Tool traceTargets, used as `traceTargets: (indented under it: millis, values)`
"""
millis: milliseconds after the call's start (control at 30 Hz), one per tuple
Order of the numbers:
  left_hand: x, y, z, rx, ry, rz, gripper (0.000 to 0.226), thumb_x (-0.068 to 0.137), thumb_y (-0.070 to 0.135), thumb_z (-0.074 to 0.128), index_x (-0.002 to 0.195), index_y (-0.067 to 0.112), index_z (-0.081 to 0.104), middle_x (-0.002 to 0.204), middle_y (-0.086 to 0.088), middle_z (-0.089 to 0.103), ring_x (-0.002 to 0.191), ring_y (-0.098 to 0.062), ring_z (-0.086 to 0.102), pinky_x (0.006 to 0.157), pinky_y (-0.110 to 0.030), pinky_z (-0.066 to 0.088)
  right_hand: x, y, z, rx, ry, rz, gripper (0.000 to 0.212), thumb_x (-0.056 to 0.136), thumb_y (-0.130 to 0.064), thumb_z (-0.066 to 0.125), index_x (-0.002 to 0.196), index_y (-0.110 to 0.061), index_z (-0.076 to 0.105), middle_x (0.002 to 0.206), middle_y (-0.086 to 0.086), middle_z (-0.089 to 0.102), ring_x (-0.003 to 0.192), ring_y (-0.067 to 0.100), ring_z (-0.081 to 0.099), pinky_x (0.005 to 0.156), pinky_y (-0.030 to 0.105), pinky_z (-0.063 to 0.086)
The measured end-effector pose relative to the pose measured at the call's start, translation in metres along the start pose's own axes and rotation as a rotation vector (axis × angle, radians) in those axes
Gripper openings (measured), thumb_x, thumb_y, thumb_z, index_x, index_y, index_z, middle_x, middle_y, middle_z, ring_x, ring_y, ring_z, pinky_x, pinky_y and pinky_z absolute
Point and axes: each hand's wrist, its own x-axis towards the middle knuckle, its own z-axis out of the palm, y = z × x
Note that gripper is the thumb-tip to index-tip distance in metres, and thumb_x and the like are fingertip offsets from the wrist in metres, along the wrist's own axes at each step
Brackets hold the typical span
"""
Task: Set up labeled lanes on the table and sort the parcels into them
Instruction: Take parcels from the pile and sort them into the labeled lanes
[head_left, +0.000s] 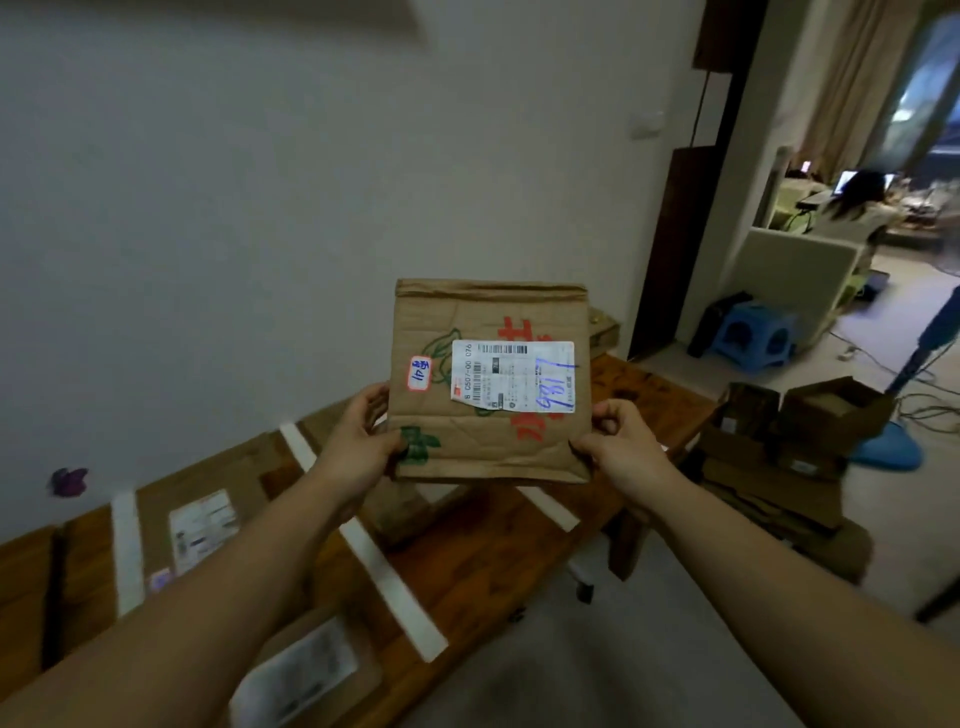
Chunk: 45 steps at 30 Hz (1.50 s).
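The flat brown cardboard parcel with a white shipping label (491, 382) is held upright in the air above the far right part of the wooden table (467, 561), label facing the camera. The left hand (358, 441) pinches its lower left edge; the right hand (618, 441) pinches its lower right edge. Both are closed on it. White tape strips (389, 582) run across the table from front edge to back edge, dividing it into lanes directly below the parcel. Other brown parcels (200, 525) lie in lanes toward the left end. Lane labels are probably present but cannot be read; the forearms hide part of the table.
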Motion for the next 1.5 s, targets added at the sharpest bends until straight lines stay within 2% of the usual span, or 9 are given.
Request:
traceTargets:
  millis: [133, 233, 333, 500, 633, 867, 1067, 1267, 1500]
  values:
    - [0.038, -0.013, 0.087, 0.065, -0.048, -0.084, 0.071, 0.085, -0.01, 0.051, 0.142, 0.028, 0.034, 0.128, -0.002, 0.052, 0.109, -0.023, 0.058, 0.084, -0.041, 0.055, 0.053, 0.006, -0.076, -0.088, 0.016, 0.04, 0.036, 0.081, -0.009, 0.067, 0.108, -0.018, 0.045, 0.113, 0.008, 0.059, 0.103, 0.02, 0.059, 0.088, 0.037, 0.052]
    - [0.061, -0.02, 0.136, 0.074, -0.074, -0.173, 0.067, 0.087, -0.007, 0.053, 0.142, 0.028, 0.035, 0.119, -0.007, 0.057, 0.098, -0.022, 0.063, 0.076, -0.036, 0.057, 0.087, 0.005, -0.116, -0.139, -0.046, 0.105, 0.051, 0.081, -0.013, 0.07, 0.119, -0.022, 0.037, 0.115, 0.0, 0.054, 0.107, 0.02, 0.056, 0.095, 0.04, 0.049]
    - [0.084, -0.032, 0.164, 0.117, -0.084, -0.241, 0.062, 0.09, -0.002, 0.052, 0.142, 0.027, 0.035, 0.115, -0.004, 0.058, 0.093, -0.018, 0.064, 0.064, -0.027, 0.055, 0.12, 0.012, -0.135, -0.168, -0.111, 0.158, 0.063, 0.08, -0.013, 0.072, 0.13, -0.023, 0.034, 0.118, -0.001, 0.051, 0.109, 0.02, 0.054, 0.09, 0.034, 0.049]
    - [0.135, -0.064, 0.173, 0.263, -0.031, -0.3, 0.058, 0.093, 0.012, 0.053, 0.145, 0.028, 0.032, 0.125, -0.004, 0.056, 0.106, -0.022, 0.06, 0.09, -0.041, 0.052, 0.19, 0.034, -0.13, -0.218, -0.164, 0.222, 0.06, 0.089, -0.017, 0.062, 0.14, -0.023, 0.031, 0.112, -0.004, 0.05, 0.091, 0.015, 0.057, 0.065, 0.027, 0.05]
    - [0.176, -0.085, 0.176, 0.249, 0.007, -0.346, 0.055, 0.094, 0.013, 0.052, 0.144, 0.025, 0.032, 0.124, -0.003, 0.056, 0.1, -0.017, 0.06, 0.08, -0.032, 0.054, 0.254, 0.055, -0.112, -0.275, -0.182, 0.294, 0.062, 0.092, -0.01, 0.056, 0.146, -0.022, 0.028, 0.141, 0.009, 0.038, 0.098, 0.022, 0.055, 0.058, 0.027, 0.049]
    - [0.221, -0.112, 0.175, 0.204, 0.138, -0.473, 0.056, 0.093, 0.009, 0.051, 0.143, 0.027, 0.033, 0.13, -0.004, 0.055, 0.117, -0.023, 0.055, 0.097, -0.046, 0.048, 0.337, 0.083, -0.088, -0.483, -0.384, 0.277, 0.076, 0.085, -0.025, 0.067, 0.148, -0.028, 0.024, 0.149, 0.006, 0.035, 0.132, 0.031, 0.039, 0.107, 0.05, 0.038]
    - [0.244, -0.132, 0.195, 0.304, 0.318, -0.503, 0.06, 0.094, 0.005, 0.05, 0.146, 0.024, 0.029, 0.142, -0.002, 0.046, 0.127, -0.021, 0.045, 0.099, -0.033, 0.041, 0.39, 0.101, -0.078, -0.622, -0.634, 0.138, 0.072, 0.088, -0.022, 0.065, 0.148, -0.024, 0.024, 0.146, 0.004, 0.039, 0.129, 0.024, 0.042, 0.104, 0.043, 0.042]
    - [0.25, -0.152, 0.225, 0.34, 0.368, -0.607, 0.08, 0.087, 0.007, 0.063, 0.15, 0.02, 0.017, 0.147, -0.002, 0.038, 0.132, -0.022, 0.041, 0.106, -0.039, 0.041, 0.423, 0.129, -0.094, -0.525, -0.802, 0.119, 0.046, 0.09, -0.017, 0.062, 0.121, -0.043, 0.038, 0.112, -0.021, 0.05, 0.108, 0.002, 0.046, 0.092, 0.023, 0.04]
    - [0.263, -0.148, 0.246, 0.467, 0.297, -0.635, 0.088, 0.09, 0.01, 0.059, 0.15, 0.02, -0.004, 0.143, 0.007, 0.035, 0.122, -0.005, 0.034, 0.086, -0.006, 0.03, 0.441, 0.152, -0.096, -0.545, -0.85, 0.081, 0.059, 0.092, -0.013, 0.058, 0.139, -0.038, 0.033, 0.13, -0.012, 0.049, 0.124, 0.011, 0.045, 0.096, 0.025, 0.039]
